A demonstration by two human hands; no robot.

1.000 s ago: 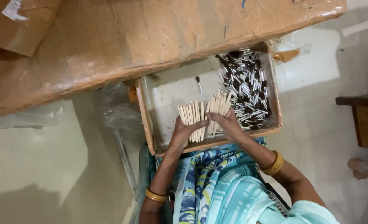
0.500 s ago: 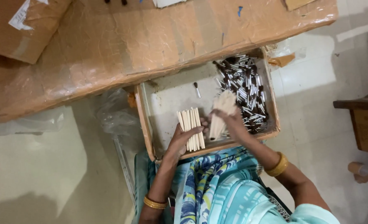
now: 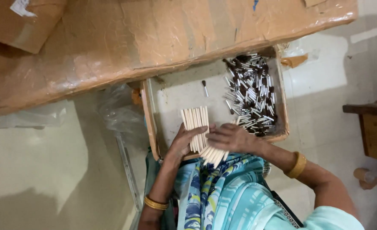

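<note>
A shallow cardboard tray [image 3: 150, 123] rests on my lap. My left hand [image 3: 183, 142] lies on a flat row of pale cream sticks [image 3: 195, 121] near the tray's front edge and holds them down. My right hand [image 3: 231, 137] grips a second bunch of cream sticks [image 3: 214, 155], whose ends jut out over the front rim toward my lap. A heap of dark-tipped silver pieces [image 3: 252, 96] fills the tray's right side. One loose dark-tipped piece [image 3: 204, 88] lies alone in the middle of the tray.
A large brown cardboard box [image 3: 154, 38] wrapped in tape overhangs the tray's far side. A crumpled clear plastic bag [image 3: 116, 113] lies left of the tray. A wooden stool [image 3: 373, 130] stands at the right on the pale tiled floor [image 3: 39, 170].
My right hand has drawn its bunch of sticks from beside the row back toward me, over the tray's front rim. The left hand stays on the row.
</note>
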